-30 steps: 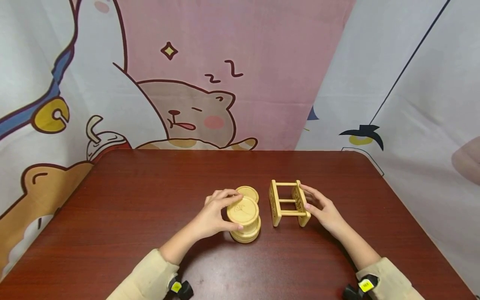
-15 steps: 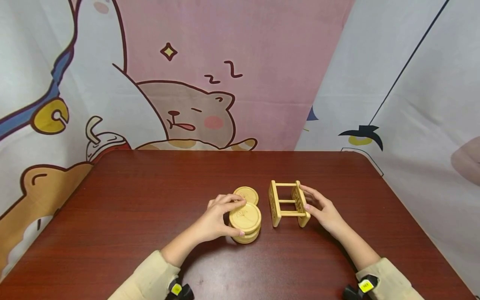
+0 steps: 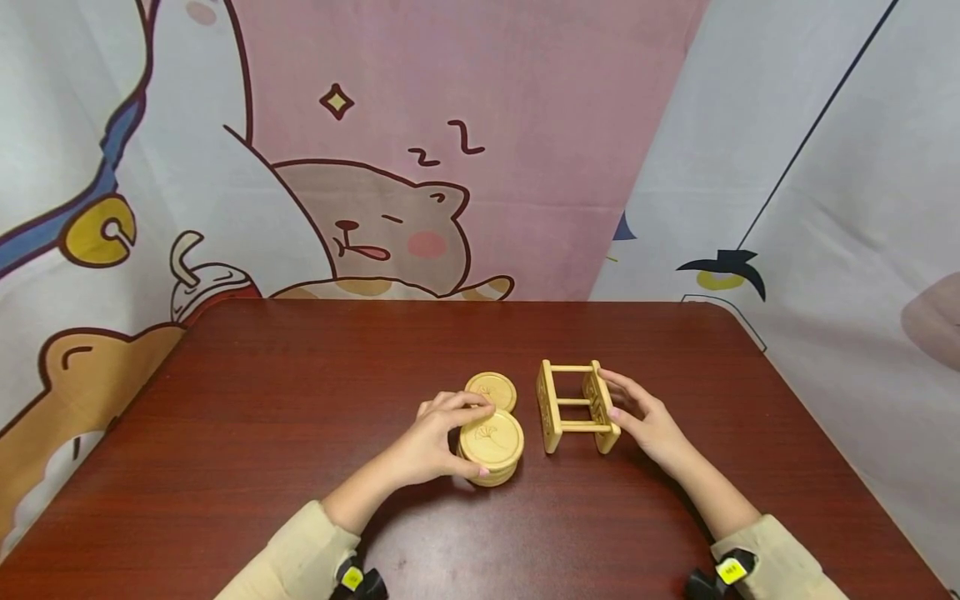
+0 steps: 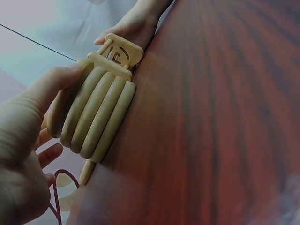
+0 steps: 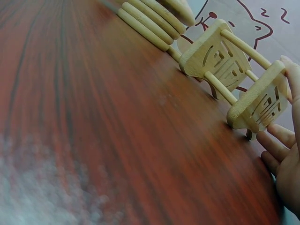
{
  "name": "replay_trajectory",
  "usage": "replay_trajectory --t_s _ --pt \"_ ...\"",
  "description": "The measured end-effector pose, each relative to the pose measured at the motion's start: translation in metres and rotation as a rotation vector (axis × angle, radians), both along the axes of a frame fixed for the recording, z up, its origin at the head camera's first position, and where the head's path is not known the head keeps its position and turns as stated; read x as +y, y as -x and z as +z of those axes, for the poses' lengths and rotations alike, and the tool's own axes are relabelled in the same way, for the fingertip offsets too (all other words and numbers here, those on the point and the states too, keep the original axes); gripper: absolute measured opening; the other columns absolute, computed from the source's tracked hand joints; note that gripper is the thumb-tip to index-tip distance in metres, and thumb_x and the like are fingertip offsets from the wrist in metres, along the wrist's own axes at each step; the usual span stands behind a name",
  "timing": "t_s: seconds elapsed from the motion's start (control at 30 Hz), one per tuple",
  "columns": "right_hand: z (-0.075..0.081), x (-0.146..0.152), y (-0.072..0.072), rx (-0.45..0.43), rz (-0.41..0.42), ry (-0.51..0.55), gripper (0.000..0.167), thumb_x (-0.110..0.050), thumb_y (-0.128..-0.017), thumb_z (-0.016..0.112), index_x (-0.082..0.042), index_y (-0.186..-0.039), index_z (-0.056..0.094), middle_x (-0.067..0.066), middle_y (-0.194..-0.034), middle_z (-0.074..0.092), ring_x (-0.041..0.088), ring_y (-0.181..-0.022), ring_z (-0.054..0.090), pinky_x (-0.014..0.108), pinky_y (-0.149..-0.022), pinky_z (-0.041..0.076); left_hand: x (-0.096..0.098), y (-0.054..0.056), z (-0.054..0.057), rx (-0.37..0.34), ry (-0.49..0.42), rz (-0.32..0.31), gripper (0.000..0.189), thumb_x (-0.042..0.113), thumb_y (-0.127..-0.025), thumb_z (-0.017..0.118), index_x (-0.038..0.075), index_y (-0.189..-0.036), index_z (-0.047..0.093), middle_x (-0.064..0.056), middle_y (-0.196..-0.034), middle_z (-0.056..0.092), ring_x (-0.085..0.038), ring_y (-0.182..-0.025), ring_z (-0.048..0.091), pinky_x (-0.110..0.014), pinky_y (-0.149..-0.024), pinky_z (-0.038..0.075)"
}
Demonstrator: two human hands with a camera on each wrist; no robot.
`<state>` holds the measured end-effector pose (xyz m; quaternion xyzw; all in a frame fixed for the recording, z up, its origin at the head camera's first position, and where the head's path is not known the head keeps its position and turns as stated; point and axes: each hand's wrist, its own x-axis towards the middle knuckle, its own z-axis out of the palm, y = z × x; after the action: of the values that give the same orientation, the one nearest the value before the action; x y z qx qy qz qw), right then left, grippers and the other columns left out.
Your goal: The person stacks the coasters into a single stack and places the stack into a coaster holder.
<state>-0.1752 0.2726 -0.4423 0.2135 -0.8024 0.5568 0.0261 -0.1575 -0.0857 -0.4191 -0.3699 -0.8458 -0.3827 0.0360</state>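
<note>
My left hand (image 3: 435, 442) grips the top coaster (image 3: 493, 440), a round, pale wooden one with a ginkgo-leaf carving, its thumb and fingers at the rim. Under it sits a stack of similar coasters (image 4: 101, 117); in the left wrist view the top one leans slightly away from the others. Another coaster (image 3: 497, 388) lies flat just behind the stack. To the right stands a wooden coaster rack (image 3: 550, 408), two cut-out side panels joined by rods. My right hand (image 3: 648, 425) holds its right panel (image 5: 262, 101), with thumb and fingers at opposite edges.
The dark red-brown table (image 3: 300, 367) carries all of this. A printed cartoon curtain (image 3: 555, 150) hangs behind and beside it. Straps with small black devices (image 3: 360, 577) sit at both wrists.
My left hand has moved slightly toward me and right with the top coaster, which now lines up over the stack. My right hand and the rack have stayed put.
</note>
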Motion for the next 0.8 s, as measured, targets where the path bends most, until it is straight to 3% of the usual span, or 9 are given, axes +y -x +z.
replay_trajectory --t_s 0.17,0.8 --pt "-0.0006 0.0008 0.0 -0.003 0.002 -0.003 0.051 -0.002 -0.096 0.054 -0.005 -0.144 0.04 0.024 -0.136 0.046 0.005 -0.117 0.049 0.019 -0.088 0.042 0.0 0.0 -0.0013 -0.015 0.013 -0.014 0.08 0.033 -0.061 0.088 0.006 -0.131 0.059 -0.003 -0.132 0.054 -0.017 -0.118 0.042 -0.044 -0.091 0.027" --pt "-0.0011 0.0008 0.0007 0.003 0.008 0.0 0.051 -0.002 -0.096 0.054 -0.005 -0.144 0.04 0.025 -0.136 0.046 0.004 -0.117 0.049 0.019 -0.088 0.043 -0.0047 0.0023 0.0045 -0.039 -0.003 0.014 0.08 0.033 -0.061 0.089 0.008 -0.131 0.06 -0.001 -0.133 0.052 -0.021 -0.119 0.041 -0.046 -0.09 0.026"
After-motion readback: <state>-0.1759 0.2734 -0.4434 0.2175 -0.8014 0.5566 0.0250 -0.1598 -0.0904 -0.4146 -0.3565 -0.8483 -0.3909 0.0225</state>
